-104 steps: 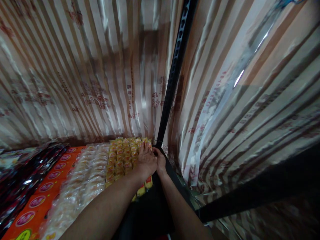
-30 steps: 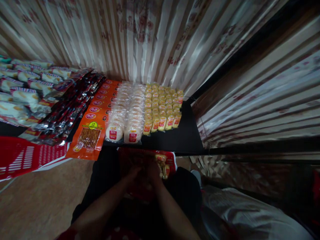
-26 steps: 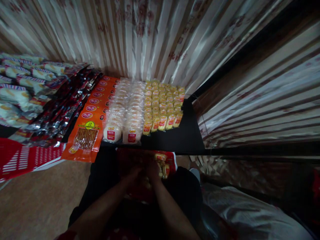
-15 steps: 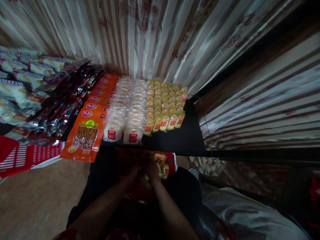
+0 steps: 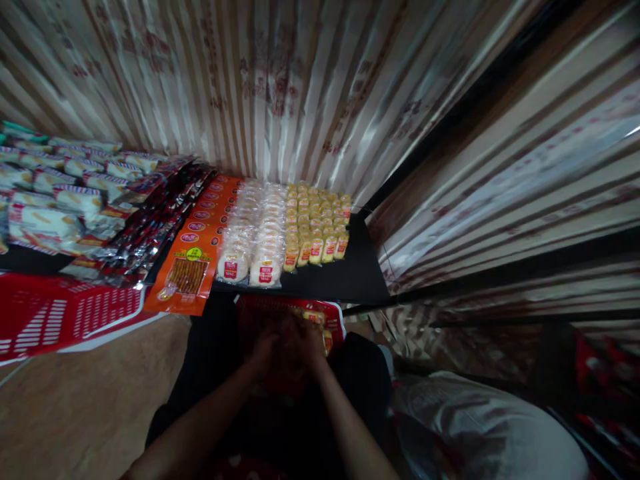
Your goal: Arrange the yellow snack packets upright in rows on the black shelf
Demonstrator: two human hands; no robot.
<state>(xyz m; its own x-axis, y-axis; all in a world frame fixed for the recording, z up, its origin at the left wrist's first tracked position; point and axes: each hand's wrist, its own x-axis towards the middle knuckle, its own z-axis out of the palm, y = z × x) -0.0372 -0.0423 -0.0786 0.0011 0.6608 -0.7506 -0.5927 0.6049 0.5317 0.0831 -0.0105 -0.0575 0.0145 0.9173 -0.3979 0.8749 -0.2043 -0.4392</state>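
My left hand [image 5: 264, 348] and my right hand [image 5: 307, 343] are close together inside a red basket [image 5: 342, 319] between my knees. Deep shadow and blur hide the fingers, so whether they grip anything does not show. Small yellow snack packets [image 5: 314, 318] lie in the basket beside my right hand. Above it, on a black shelf [image 5: 357, 270], stand rows of similar yellow snack packets [image 5: 316, 250]. To their left are two rows of clear-wrapped white rice crackers [image 5: 265, 267], then flat orange snack bags [image 5: 187, 273].
Further left lie dark red shiny packets [image 5: 160, 220] and white snack bags [image 5: 75, 213]. Another red basket [image 5: 105, 310] sits below the shelf at left. A striped curtain [image 5: 280, 87] hangs behind the shelf, and a pale sack [image 5: 490, 420] rests at lower right.
The camera view has shifted a little, lowering the back of the shelf in the picture. My hands stay in the basket, closer together, with fewer yellow packets showing beside them.
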